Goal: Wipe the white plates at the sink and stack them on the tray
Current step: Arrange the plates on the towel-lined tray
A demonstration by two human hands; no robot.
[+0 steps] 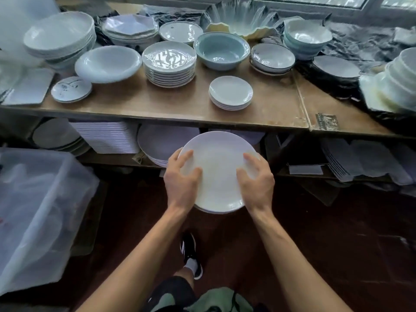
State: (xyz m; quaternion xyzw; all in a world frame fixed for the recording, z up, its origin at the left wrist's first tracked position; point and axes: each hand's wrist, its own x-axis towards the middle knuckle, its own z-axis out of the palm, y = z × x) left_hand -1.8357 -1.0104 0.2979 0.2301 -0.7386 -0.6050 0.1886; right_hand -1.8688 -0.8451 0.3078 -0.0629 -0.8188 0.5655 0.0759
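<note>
Both hands are holding a small stack of white plates point(219, 174) in front of the table point(180, 104), left hand point(182, 179) and right hand point(256, 179) curling round opposite rims, thumbs on top. No sink, cloth or tray is showing; wiping seemingly hasn't begun.

Round white plates point(219, 174), perhaps three stacked, midair before shelf

A single head-worn wide-angle view looks forward and steeply down from close in front of the wooden table point(180, 109), taking in the floor below its front edge.
</note>
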